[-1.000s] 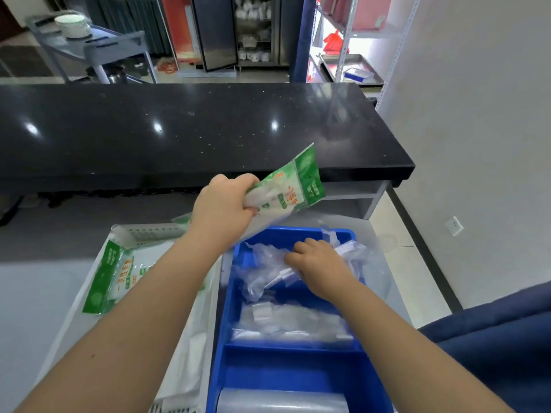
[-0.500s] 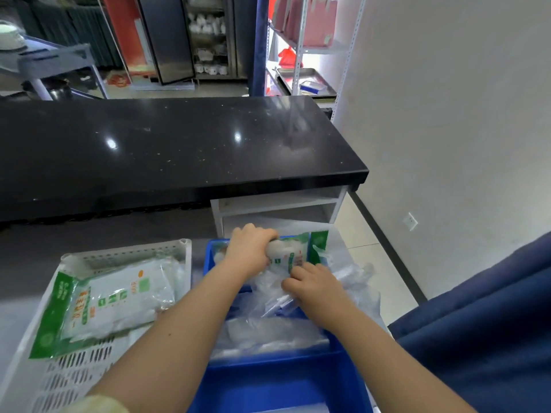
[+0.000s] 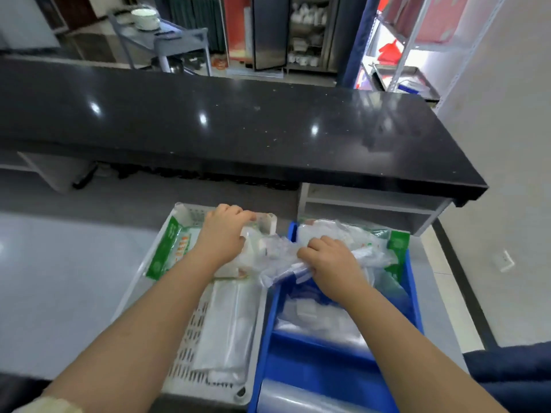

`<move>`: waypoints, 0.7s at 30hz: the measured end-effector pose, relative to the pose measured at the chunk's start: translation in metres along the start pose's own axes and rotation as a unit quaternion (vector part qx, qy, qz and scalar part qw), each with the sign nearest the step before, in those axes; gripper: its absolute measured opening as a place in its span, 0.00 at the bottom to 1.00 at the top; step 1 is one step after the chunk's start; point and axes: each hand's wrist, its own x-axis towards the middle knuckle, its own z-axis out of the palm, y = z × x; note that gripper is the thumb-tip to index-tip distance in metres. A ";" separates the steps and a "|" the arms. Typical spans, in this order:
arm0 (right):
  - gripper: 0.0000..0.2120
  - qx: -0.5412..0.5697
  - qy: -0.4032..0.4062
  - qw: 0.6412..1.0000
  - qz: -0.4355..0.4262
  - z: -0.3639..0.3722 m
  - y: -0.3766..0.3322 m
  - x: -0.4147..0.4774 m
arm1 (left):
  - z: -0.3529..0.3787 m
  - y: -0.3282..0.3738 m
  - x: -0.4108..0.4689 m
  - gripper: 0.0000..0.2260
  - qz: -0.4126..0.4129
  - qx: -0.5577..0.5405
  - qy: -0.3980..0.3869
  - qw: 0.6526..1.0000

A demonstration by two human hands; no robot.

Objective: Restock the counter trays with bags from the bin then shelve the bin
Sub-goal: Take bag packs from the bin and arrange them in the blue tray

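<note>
A blue bin (image 3: 415, 296) stands at the right with clear plastic bags (image 3: 316, 320) in it and a green-edged bag (image 3: 396, 244) at its far right corner. A white perforated tray (image 3: 187, 347) sits beside it on the left, holding a green-edged bag (image 3: 167, 251) and pale bags (image 3: 229, 320). My left hand (image 3: 223, 236) is over the tray's far end, closed on a bundle of clear bags (image 3: 274, 248). That bundle stretches across to my right hand (image 3: 328, 260), which grips it over the bin.
A long black glossy counter (image 3: 238, 126) runs across just beyond the tray and bin, with an open shelf (image 3: 372, 201) under its right end. A white wall is at the right, metal shelving (image 3: 405, 55) and a cart (image 3: 167, 40) behind. Dark blue fabric (image 3: 512, 374) lies at the lower right.
My left hand lowered the green-edged bag into the bin's far end and left it there. It then moved left over the white tray, holding clear bags. The right hand kept its grip.
</note>
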 end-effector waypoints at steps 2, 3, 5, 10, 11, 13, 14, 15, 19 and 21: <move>0.18 0.008 0.002 1.000 -0.006 0.004 -0.011 0.013 | 0.005 -0.031 -0.011 0.24 -0.036 0.003 -0.032 0.999; 0.17 0.013 0.000 1.000 -0.009 0.006 -0.015 0.019 | 0.008 -0.044 -0.014 0.26 -0.049 0.001 -0.048 0.998; 0.15 0.011 -0.012 1.000 -0.015 0.010 -0.021 0.027 | 0.015 -0.063 -0.016 0.30 -0.068 -0.007 -0.081 0.994; 0.14 0.008 -0.025 1.000 -0.008 0.014 -0.025 0.033 | 0.030 -0.080 -0.006 0.39 -0.062 0.023 -0.145 0.987; 0.14 0.009 -0.028 1.000 -0.005 0.014 -0.025 0.033 | 0.032 -0.080 -0.003 0.41 -0.054 0.016 -0.150 0.987; 0.13 0.003 -0.032 0.999 0.001 0.015 -0.025 0.032 | 0.033 -0.080 0.003 0.43 -0.049 -0.010 -0.158 0.986; 0.13 0.003 -0.030 1.000 0.004 0.015 -0.024 0.031 | 0.033 -0.079 0.005 0.43 -0.049 -0.023 -0.162 0.985; 0.14 0.009 -0.025 1.000 0.009 0.015 -0.023 0.029 | 0.033 -0.079 0.005 0.42 -0.051 -0.033 -0.166 0.984; 0.15 0.016 -0.026 0.999 0.010 0.015 -0.023 0.026 | 0.030 -0.077 0.001 0.44 -0.067 -0.004 -0.148 0.987; 0.17 0.014 -0.026 1.000 0.002 0.014 -0.023 0.025 | 0.021 -0.073 -0.001 0.38 -0.065 0.029 -0.150 0.986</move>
